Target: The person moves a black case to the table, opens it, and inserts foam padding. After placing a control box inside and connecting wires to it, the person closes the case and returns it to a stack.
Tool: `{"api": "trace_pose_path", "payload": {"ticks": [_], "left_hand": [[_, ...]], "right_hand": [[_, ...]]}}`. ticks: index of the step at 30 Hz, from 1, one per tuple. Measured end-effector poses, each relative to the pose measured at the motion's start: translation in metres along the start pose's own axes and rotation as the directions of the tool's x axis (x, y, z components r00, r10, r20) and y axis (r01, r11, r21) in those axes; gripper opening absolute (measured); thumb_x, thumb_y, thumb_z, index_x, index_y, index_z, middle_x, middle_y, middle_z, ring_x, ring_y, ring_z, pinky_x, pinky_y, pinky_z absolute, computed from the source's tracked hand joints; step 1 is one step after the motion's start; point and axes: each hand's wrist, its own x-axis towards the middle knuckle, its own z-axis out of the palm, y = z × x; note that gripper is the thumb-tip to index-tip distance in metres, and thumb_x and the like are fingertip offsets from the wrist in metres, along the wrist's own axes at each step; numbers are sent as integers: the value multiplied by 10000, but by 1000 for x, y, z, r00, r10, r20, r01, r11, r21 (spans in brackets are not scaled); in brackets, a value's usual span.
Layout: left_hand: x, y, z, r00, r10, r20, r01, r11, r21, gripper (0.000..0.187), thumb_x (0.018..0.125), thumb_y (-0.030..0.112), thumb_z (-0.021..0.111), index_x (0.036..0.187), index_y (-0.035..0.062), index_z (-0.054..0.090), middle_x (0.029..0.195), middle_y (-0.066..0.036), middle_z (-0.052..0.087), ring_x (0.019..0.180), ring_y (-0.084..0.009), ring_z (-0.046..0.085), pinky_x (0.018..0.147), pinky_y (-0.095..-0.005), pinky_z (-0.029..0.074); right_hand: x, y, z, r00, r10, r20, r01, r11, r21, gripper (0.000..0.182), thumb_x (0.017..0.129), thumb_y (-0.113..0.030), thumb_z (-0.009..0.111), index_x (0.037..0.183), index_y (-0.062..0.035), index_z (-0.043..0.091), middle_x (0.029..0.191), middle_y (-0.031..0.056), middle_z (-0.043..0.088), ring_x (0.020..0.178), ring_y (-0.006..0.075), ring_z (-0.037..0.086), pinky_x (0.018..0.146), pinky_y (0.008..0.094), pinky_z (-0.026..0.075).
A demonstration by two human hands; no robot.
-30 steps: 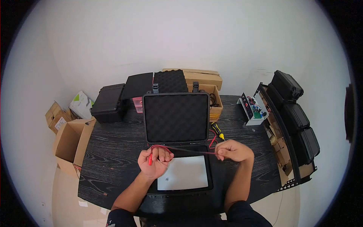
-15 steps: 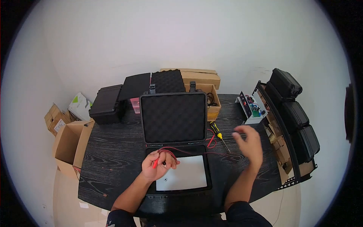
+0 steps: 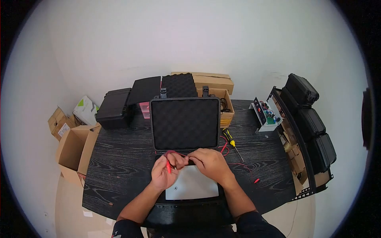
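My left hand is closed around looped red-and-black test leads, with a red probe-like end sticking out across its palm. Fingertips of my right hand are pinched on the leads, right beside the left fingers. Both hands are above an open black hard case whose lid is lined with black foam. A white panel with a small round fitting fills the case's base, partly covered by my hands. Thin cable runs out to the right, near a small red clip.
A yellow-and-black screwdriver lies right of the lid. Behind are a cardboard box and foam sheets. A white unit with exposed circuitry stands right, near a rack of black cases. Left are a black case and an open carton.
My right hand has come in from the right to meet my left hand at the leads. The red clip now shows on the table at the right. The view has shifted slightly.
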Motion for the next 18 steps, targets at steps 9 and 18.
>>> {"api": "trace_pose_path", "payload": {"ticks": [9, 18], "left_hand": [[9, -5, 13, 852, 353, -387, -202, 903, 378, 224, 1169, 187, 428, 1176, 32, 589, 1417, -202, 612, 1499, -341, 470, 1299, -475, 305], [2, -1, 14, 981, -153, -115, 169, 406, 898, 283, 1155, 184, 448, 1081, -5, 645, 994, -111, 699, 937, -201, 660, 894, -359, 516]], "right_hand": [[-4, 20, 5, 891, -33, 452, -178, 891, 417, 174, 1070, -149, 604, 1039, -4, 694, 971, 121, 727, 917, 266, 717, 828, 381, 563], [-8, 11, -8, 910, 131, 393, -359, 721, 592, 221, 1075, -195, 658, 963, -5, 658, 836, 1, 639, 772, 76, 589, 699, 264, 491]]}}
